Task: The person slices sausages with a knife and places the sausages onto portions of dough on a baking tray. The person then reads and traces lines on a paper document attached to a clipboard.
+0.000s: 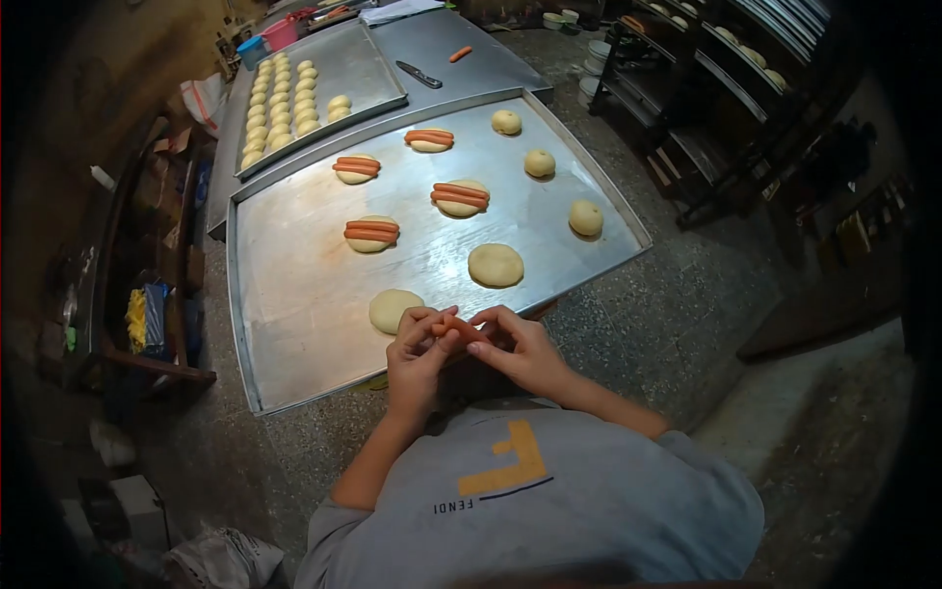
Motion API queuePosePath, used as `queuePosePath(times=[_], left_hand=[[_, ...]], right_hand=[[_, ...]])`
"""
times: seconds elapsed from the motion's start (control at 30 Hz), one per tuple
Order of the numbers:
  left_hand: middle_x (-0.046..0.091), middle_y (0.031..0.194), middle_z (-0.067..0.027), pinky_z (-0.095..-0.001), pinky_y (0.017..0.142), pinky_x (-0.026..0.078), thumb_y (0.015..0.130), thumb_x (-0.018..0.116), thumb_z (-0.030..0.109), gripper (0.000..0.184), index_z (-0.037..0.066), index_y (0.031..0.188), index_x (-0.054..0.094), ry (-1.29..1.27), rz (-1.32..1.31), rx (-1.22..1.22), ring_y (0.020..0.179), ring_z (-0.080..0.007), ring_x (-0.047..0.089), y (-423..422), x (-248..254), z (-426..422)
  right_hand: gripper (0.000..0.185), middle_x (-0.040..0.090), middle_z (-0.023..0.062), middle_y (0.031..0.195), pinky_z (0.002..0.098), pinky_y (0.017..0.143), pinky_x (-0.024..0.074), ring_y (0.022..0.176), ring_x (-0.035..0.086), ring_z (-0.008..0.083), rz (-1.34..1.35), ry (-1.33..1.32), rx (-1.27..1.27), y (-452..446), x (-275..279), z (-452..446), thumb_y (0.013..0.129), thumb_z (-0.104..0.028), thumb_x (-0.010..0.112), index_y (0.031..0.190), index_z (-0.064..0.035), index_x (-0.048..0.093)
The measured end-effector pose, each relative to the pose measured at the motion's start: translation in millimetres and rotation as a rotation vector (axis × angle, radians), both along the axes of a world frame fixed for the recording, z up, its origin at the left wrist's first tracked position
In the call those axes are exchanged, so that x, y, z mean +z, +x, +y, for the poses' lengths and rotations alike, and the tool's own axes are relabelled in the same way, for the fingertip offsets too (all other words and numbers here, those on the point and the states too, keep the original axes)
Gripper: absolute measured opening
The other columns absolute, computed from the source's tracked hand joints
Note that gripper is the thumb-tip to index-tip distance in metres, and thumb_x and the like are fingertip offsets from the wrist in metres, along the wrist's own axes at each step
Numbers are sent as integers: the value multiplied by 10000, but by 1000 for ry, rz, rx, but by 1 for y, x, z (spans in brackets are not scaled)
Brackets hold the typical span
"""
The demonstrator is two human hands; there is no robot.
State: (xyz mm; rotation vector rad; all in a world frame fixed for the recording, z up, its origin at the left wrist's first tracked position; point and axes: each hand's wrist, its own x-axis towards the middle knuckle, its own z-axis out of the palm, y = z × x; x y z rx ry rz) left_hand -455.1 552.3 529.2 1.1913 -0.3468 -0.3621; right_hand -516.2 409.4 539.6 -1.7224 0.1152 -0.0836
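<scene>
Over near edge of silver rectangular metal tray (294, 324), left-hand grip (414, 358) and right-hand grip (530, 351) both pinch orange-red sausage (461, 331); flattened pale dough disc (395, 308) just beyond left-hand grip, open tray metal stretching leftward.

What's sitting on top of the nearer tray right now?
On the tray: four sausage-topped rounds, two flat discs and three dough balls. The left hand hides part of the nearer disc; the tray's surface under the pieces is covered.
</scene>
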Motion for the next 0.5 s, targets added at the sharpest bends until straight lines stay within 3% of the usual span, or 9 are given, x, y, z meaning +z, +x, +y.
queuePosePath(times=[0.07, 0.2, 0.3, 0.37, 0.43, 0.5], left_hand=[[538, 981, -52, -233, 808, 436, 799, 578, -25, 218, -2, 1015, 596, -51, 45, 44, 895, -137, 527, 0, -4, -7], [587, 970, -74, -237, 773, 461, 808, 574, -18, 177, -13, 984, 596, 62, -145, 43, 848, -145, 565, 3, 0, -18], [622, 934, -85, -235, 747, 471, 811, 566, -13, 156, -8, 963, 600, 84, -139, 98, 796, -142, 587, 18, 16, -38], [622, 904, -84, -230, 735, 474, 814, 555, -8, 148, -8, 956, 598, 205, -164, 110, 783, -133, 584, 37, 19, -52], [622, 871, -82, -216, 724, 473, 811, 553, 1, 150, -15, 954, 595, 171, -88, 60, 777, -122, 579, 57, 23, -70], [618, 865, -83, -214, 717, 471, 809, 557, 9, 142, -16, 944, 593, 134, -34, 47, 765, -122, 574, 70, 22, -85]], right_hand=[[130, 557, 51, 781, 239, 601, 412, 650, 497, 119, 44, -73, -25, 0, -2, -5, 769, -70, 620, 868, -34, 544], [130, 566, 52, 749, 235, 587, 409, 626, 500, 123, -159, -119, -68, 7, -21, -20, 784, -73, 608, 886, -25, 544], [136, 571, 51, 731, 227, 583, 412, 609, 505, 117, -71, -59, -108, 14, -6, -33, 790, -78, 609, 902, -27, 552], [128, 573, 55, 733, 221, 585, 419, 616, 513, 107, 80, 175, -120, 25, -2, -50, 799, -77, 604, 909, -29, 562], [114, 584, 63, 741, 216, 597, 431, 635, 519, 93, -43, 371, -91, 40, -9, -70, 805, -78, 604, 900, -29, 568], [119, 588, 67, 761, 202, 601, 428, 651, 524, 98, -36, 372, -129, 49, -5, -82, 806, -74, 604, 908, -24, 568]])
